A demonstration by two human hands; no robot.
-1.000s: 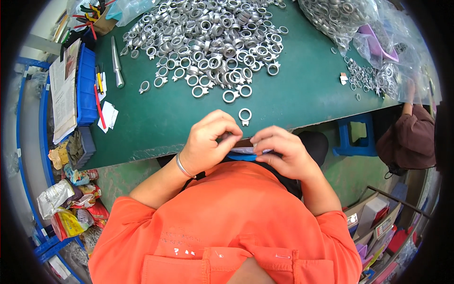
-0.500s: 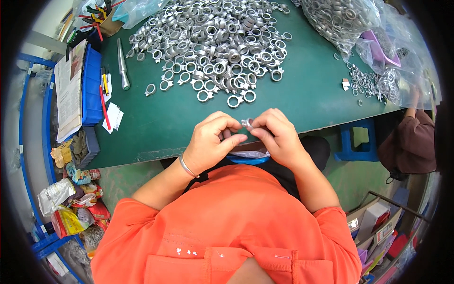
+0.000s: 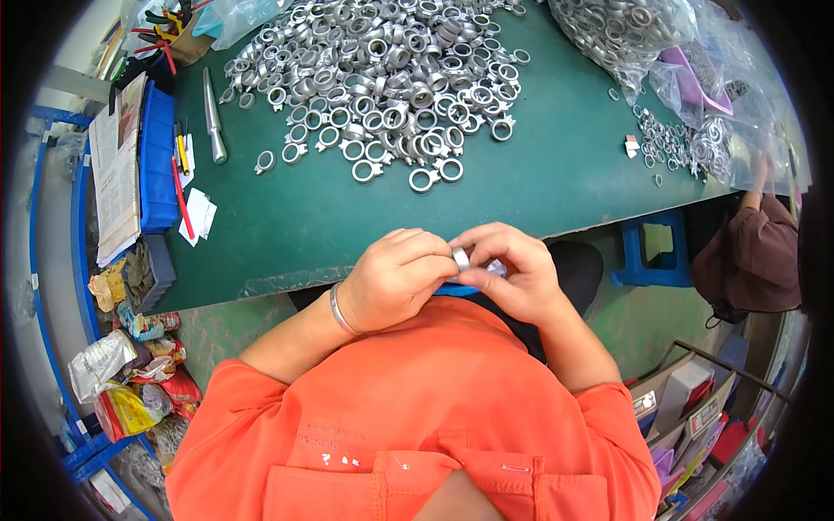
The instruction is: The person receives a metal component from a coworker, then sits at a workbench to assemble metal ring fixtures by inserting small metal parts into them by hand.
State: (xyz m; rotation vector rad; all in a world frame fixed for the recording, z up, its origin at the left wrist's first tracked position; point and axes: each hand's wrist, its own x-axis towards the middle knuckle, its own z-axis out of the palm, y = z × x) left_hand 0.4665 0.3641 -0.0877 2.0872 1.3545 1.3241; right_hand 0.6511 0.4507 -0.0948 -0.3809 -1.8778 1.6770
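A small silver metal ring (image 3: 460,258) is held between my two hands, just off the near edge of the green table. My left hand (image 3: 391,276), with a bangle on its wrist, is closed, its fingertips on the ring's left side. My right hand (image 3: 519,271) pinches the ring from the right between thumb and forefinger. Part of the ring is hidden by the fingers. Beyond my hands lies a large heap of silver metal rings (image 3: 382,74) with small lugs, several of them loose along its near side.
At left, a blue bin (image 3: 162,165) with newspaper stands by pens and a tapered metal rod (image 3: 214,117). At right lie a plastic bag of rings (image 3: 621,39), a purple basket (image 3: 704,82) and smaller rings (image 3: 673,143). Another person's sleeve (image 3: 763,252) is near a blue stool (image 3: 653,252).
My hands have come closer together and slightly lower. The ring has turned, and my left fingers now touch it, where before there was a gap. The view has shifted slightly.
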